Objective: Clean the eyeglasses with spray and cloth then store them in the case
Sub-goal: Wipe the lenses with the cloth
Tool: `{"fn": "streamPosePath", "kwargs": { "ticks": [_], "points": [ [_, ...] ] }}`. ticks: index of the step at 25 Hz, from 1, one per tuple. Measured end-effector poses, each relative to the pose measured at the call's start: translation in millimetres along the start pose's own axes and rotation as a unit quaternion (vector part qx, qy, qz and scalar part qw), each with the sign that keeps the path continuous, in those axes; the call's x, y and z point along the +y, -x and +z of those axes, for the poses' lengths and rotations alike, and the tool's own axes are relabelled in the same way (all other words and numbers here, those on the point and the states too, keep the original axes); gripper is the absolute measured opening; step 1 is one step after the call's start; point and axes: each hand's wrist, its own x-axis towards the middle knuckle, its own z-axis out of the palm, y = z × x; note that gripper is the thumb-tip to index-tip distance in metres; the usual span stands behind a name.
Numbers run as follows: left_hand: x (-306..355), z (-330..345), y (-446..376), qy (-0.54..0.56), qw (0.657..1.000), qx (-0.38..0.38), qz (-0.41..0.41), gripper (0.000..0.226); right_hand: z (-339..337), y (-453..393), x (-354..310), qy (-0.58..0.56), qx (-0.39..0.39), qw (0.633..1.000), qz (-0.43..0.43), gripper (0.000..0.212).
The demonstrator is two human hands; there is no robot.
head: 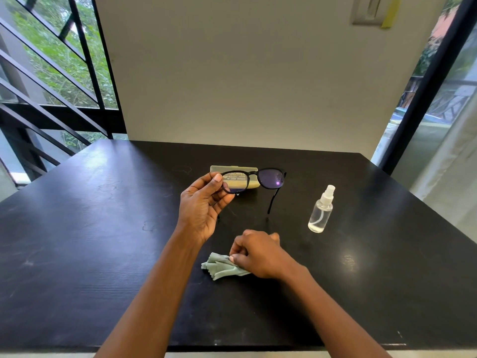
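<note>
Holding the eyeglasses pinched in my left hand, my right hand grips the cloth nearer on the table.

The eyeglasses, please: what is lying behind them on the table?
Behind the eyeglasses, held up by the left hand, lies a pale yellow-green case on the black table. Its printed label shows through one lens; the frame and hand cover its lower front.

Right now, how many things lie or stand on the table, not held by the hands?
2: the case behind the held glasses, and the spray bottle standing to the right.
</note>
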Motion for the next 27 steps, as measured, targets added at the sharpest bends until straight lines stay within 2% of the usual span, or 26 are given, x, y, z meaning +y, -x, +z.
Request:
{"fn": "streamPosePath", "kwargs": {
  "ticks": [2,5,7,10,11,13,15,21,24,27],
  "points": [
    [0,-1,-1,0.001,1.0,-0.001,-0.001,0.011,-1,0,2,-0.035,0.019,0.999,0.004,0.012],
    [-1,0,-4,0.002,1.0,0.002,-0.004,0.01,-10,0,6,-0.21,0.071,0.974,0.035,0.01],
    [-1,1,-5,0.003,1.0,0.004,-0.006,0.01,-20,0,8,-0.323,0.122,0.937,0.06,0.013],
    [-1,1,-6,0.003,1.0,0.0,-0.005,0.013,-40,3,11,-0.508,0.151,0.846,0.06,0.02],
    [-1,1,-6,0.0,1.0,-0.003,-0.004,0.017,-46,5,12,-0.548,0.154,0.821,0.05,0.021],
    [-2,1,-5,-0.011,1.0,-0.009,-0.001,0.023,-57,8,15,-0.579,0.177,0.795,0.034,0.022],
    [-4,3,-4,-0.021,1.0,-0.013,-0.002,0.024,-64,8,15,-0.565,0.222,0.795,0.025,0.019],
    [-10,8,-2,-0.017,1.0,-0.021,-0.003,0.021,-66,-6,6,-0.437,0.334,0.835,-0.018,0.011],
    [-12,9,-1,-0.013,1.0,-0.022,-0.003,0.02,-57,-10,-3,-0.24,0.425,0.871,-0.065,0.006],
    [-13,8,0,-0.006,1.0,-0.025,-0.001,0.017,-43,-12,-7,-0.056,0.473,0.87,-0.123,0.016]
  ]
}}
